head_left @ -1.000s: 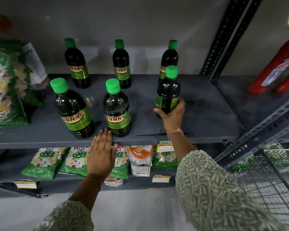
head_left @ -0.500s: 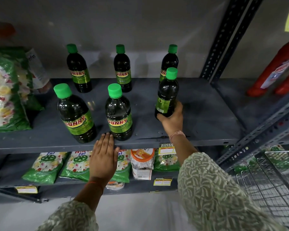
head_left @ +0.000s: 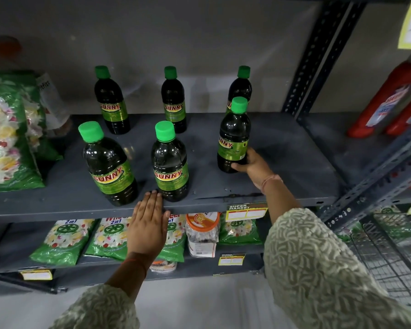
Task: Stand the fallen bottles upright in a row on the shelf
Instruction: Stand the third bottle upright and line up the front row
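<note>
Six dark bottles with green caps stand upright on a grey metal shelf [head_left: 282, 148] against a plain grey wall, in two rows of three, inside a slotted-angle steel rack [head_left: 318, 55]. The back row holds a left bottle [head_left: 112, 103], a middle bottle [head_left: 173, 103] and a right bottle [head_left: 241, 89], partly hidden. In front stand a near-left bottle [head_left: 109, 167], a near-middle bottle [head_left: 170, 165] and a near-right bottle [head_left: 234, 138]. Their green-and-yellow labels read "SUNNY".

The person's right hand [head_left: 254, 165] curls its fingers around the base of the near-right bottle. The left hand [head_left: 147, 224] lies flat and spread on the shelf's front edge, fingertips touching or just short of the near-middle bottle, holding nothing.

Green detergent pouches [head_left: 64, 241] marked "2in1" fill the lower shelf beside an orange-lidded jar [head_left: 201, 231]. Yellow price tags [head_left: 246, 211] read "SUPER MARKET". A large green floral pouch [head_left: 5, 138] sits at left; red bottles [head_left: 384, 103] stand at right, their labels too blurred to read.
</note>
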`<state>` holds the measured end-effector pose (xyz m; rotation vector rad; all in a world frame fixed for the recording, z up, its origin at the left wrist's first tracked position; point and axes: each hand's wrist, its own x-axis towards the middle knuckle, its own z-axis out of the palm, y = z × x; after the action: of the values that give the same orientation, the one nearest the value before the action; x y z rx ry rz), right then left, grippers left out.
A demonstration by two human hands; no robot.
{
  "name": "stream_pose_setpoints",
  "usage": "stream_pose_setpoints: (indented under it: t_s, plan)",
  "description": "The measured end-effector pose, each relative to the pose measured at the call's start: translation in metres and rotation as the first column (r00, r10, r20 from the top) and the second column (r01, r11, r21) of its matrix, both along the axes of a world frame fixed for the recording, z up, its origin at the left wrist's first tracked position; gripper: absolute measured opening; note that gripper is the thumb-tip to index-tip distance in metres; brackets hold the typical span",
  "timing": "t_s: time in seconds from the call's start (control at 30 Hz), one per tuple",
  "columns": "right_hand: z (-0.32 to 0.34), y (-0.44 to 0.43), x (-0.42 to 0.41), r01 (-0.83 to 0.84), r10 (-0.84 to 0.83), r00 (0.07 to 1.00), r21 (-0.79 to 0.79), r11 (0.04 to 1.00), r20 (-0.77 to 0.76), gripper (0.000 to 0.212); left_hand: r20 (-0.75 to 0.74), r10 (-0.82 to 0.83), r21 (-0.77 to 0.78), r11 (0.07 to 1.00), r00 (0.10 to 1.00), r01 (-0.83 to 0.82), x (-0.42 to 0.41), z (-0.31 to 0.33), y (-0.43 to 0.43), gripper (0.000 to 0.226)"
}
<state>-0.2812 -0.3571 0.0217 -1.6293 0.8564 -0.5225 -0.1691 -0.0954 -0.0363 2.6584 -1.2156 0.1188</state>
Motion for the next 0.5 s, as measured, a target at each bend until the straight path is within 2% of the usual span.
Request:
stream_pose_setpoints:
  t_s: [0.07, 0.1, 0.17, 0.2, 0.23, 0.33, 0.4, 0.5]
  plan:
    - [-0.001, -0.006, -0.002, -0.047, 0.048, 0.999, 0.054, 0.997, -0.015, 0.064, -0.005, 0.004, 0.005, 1.000, 1.000, -0.004, 0.000, 0.002, 0.000, 0.068]
    - [-0.004, -0.008, -0.001, -0.041, 0.042, 0.999, 0.044, 0.998, -0.030, 0.081, -0.008, 0.004, 0.008, 1.000, 1.000, -0.004, 0.000, 0.002, 0.000, 0.068]
    - [-0.007, -0.003, 0.003, 0.046, -0.057, 0.993, -0.105, 0.993, -0.108, 0.122, -0.012, 0.005, 0.007, 1.000, 1.000, -0.005, 0.000, 0.003, 0.000, 0.068]
    - [-0.007, 0.004, 0.007, 0.117, -0.140, 0.983, -0.187, 0.975, -0.117, 0.127, -0.009, 0.006, 0.004, 1.000, 1.000, -0.006, 0.000, 0.004, 0.001, 0.068]
    - [-0.009, 0.010, 0.011, 0.202, -0.227, 0.971, -0.234, 0.951, -0.082, 0.122, -0.004, 0.007, 0.003, 1.000, 1.000, -0.007, 0.001, 0.003, 0.001, 0.068]
    - [-0.012, 0.025, 0.018, 0.361, -0.349, 0.933, -0.202, 0.911, 0.094, 0.083, 0.005, 0.010, 0.002, 1.000, 1.000, -0.010, -0.001, 0.004, 0.000, 0.068]
    - [-0.010, 0.027, 0.016, 0.345, -0.330, 0.938, -0.175, 0.922, 0.107, 0.068, 0.009, 0.016, 0.005, 1.000, 1.000, -0.016, -0.002, 0.004, -0.001, 0.068]
    - [-0.009, 0.016, 0.009, 0.225, -0.222, 0.974, -0.135, 0.965, 0.038, 0.058, 0.013, 0.027, 0.013, 1.000, 1.000, -0.027, -0.002, 0.004, -0.001, 0.068]
